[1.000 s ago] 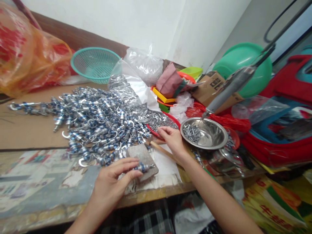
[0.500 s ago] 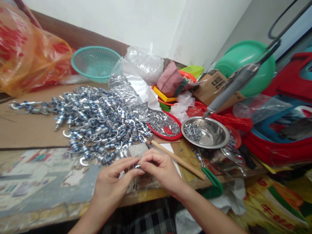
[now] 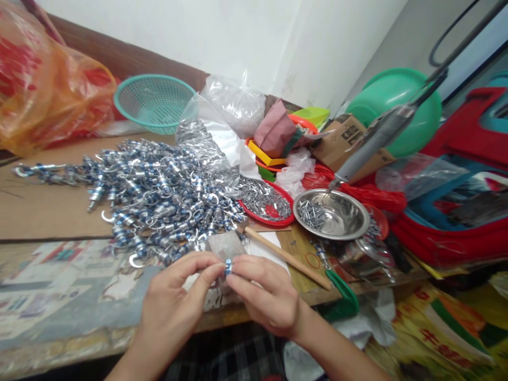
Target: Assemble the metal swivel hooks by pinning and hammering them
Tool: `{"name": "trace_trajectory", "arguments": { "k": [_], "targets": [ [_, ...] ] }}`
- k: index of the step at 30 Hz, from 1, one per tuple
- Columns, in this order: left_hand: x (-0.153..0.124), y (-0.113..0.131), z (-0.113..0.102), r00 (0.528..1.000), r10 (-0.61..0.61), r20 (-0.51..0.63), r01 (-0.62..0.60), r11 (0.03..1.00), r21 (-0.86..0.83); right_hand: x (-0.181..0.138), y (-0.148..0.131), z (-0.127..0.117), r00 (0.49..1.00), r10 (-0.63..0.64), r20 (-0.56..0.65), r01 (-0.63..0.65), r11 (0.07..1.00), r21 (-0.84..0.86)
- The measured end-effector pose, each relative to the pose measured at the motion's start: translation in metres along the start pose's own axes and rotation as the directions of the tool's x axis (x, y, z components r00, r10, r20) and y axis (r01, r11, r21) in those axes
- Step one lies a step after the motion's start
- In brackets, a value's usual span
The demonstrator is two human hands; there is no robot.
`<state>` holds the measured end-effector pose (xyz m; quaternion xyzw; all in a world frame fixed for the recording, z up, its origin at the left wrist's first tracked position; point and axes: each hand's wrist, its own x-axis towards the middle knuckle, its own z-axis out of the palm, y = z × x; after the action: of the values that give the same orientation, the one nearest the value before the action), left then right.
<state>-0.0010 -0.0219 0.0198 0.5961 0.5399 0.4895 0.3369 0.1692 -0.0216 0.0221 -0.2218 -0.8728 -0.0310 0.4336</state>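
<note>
A small blue-and-silver metal part (image 3: 228, 266) is pinched between both hands above the table's front edge. My left hand (image 3: 184, 288) holds it from the left with thumb and forefinger. From the other side, the fingertips of my right hand (image 3: 265, 291) grip the same part. Most of the part is hidden by the fingers, so its exact kind does not show. Just behind the hands lies a grey metal block (image 3: 226, 245). A hammer with a wooden handle (image 3: 288, 258) rests to the right of it. To the left spreads a large pile of blue-and-silver hook fittings (image 3: 159, 196).
Small metal pieces fill a red plate (image 3: 292, 211); a steel bowl (image 3: 357, 230) beside it holds pins. Over the bowl hangs a grey power screwdriver (image 3: 369, 140). A green-handled tool (image 3: 343, 291) lies near the right edge. A turquoise basket (image 3: 154, 124) stands at the back.
My right hand has turned and its fingers now lie lower against the part. The part shows more plainly, its blue side visible between the fingertips. The view has shifted slightly.
</note>
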Motion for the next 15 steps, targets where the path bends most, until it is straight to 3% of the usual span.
{"name": "trace_trajectory", "arguments": {
  "k": [5,9,12,15],
  "targets": [
    [0.000,0.002,-0.006,0.993,0.095,0.065,-0.097,0.995,0.020,0.002,-0.007,0.007,0.973,0.209,-0.100,-0.199,0.974,0.104],
    [0.003,0.002,-0.009,0.985,0.083,0.154,-0.087,0.996,0.022,0.007,-0.013,0.010,0.897,0.422,-0.135,-0.380,0.889,0.256],
    [0.005,0.001,-0.008,0.985,-0.037,0.170,0.038,0.999,-0.003,0.010,-0.015,0.011,0.788,0.609,-0.089,-0.545,0.758,0.360],
    [0.000,-0.005,-0.005,0.974,-0.160,0.163,0.183,0.973,-0.139,0.009,-0.015,0.012,0.623,0.782,0.017,-0.691,0.540,0.480]
  ]
}}
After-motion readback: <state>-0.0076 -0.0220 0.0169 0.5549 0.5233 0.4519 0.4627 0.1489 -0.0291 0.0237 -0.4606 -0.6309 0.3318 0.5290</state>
